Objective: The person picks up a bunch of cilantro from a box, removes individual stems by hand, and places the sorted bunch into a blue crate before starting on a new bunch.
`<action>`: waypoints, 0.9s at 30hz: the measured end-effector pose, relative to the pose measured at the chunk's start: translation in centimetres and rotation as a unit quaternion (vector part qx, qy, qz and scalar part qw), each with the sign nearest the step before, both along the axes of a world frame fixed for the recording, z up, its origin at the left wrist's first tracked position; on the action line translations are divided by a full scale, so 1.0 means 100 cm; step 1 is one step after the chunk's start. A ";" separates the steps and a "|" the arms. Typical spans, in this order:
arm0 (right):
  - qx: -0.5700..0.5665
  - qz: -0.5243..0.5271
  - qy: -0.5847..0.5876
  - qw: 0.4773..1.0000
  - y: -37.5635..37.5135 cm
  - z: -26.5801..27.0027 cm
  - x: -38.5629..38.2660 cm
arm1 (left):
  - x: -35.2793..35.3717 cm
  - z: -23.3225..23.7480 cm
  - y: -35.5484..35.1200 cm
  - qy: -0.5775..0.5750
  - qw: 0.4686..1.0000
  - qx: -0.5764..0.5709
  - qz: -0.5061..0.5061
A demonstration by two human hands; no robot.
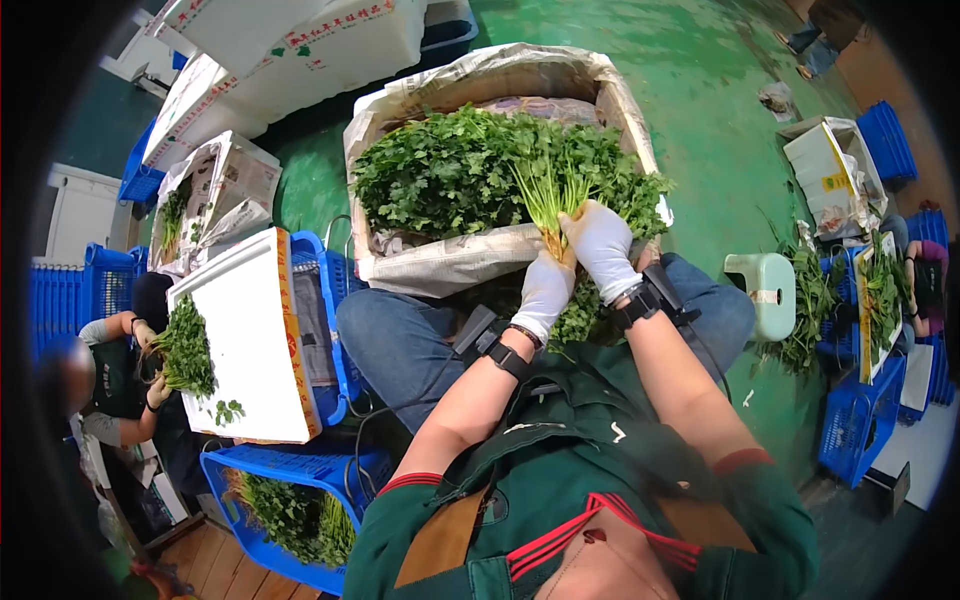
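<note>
Both hands wear white gloves and meet at the root end of a bunch of leafy green stalks (548, 190). My left hand (548, 290) is closed round the lower end of the bunch. Just above it, my right hand (598, 240) is closed on the stems. The leaves of the bunch fan out over a paper-lined box (450, 262), where a thick layer of leafy greens (440, 175) lies. More leaves (575, 320) show below my hands, between the legs.
A white foam lid (245, 340) rests at the left over a blue crate, with another blue crate (290, 555) of greens below. Beyond it a co-worker (120, 370) holds greens. A pale green stool (765, 297), loose greens and another person (928, 275) are at the right.
</note>
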State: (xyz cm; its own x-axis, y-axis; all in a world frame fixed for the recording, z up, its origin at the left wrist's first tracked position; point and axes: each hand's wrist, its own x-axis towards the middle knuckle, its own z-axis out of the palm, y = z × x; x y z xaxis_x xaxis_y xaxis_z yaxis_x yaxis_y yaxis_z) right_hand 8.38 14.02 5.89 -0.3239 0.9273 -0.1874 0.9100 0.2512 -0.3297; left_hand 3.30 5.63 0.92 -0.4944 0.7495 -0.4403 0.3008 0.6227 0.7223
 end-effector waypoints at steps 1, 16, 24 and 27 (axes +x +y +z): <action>0.005 -0.004 0.011 1.000 0.002 -0.004 0.001 | 0.002 0.001 0.000 0.006 1.000 -0.001 0.009; -0.137 0.104 0.454 0.874 -0.030 0.006 0.018 | -0.007 -0.033 0.004 0.070 0.981 0.131 -0.121; 0.107 0.136 0.006 0.985 0.020 -0.007 -0.018 | 0.002 0.012 0.005 0.100 0.991 -0.048 -0.069; 0.206 0.193 0.082 0.956 0.008 -0.003 -0.012 | -0.001 0.016 0.008 0.074 0.992 -0.087 -0.051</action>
State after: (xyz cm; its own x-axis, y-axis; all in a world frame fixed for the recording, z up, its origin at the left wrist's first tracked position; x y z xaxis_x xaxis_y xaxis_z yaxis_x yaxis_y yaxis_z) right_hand 7.15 14.82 5.58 -0.6498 0.7177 0.2504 0.6685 0.6964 -0.2612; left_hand 3.18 6.45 2.47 -0.4892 0.7181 -0.4950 0.4627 0.6948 0.5506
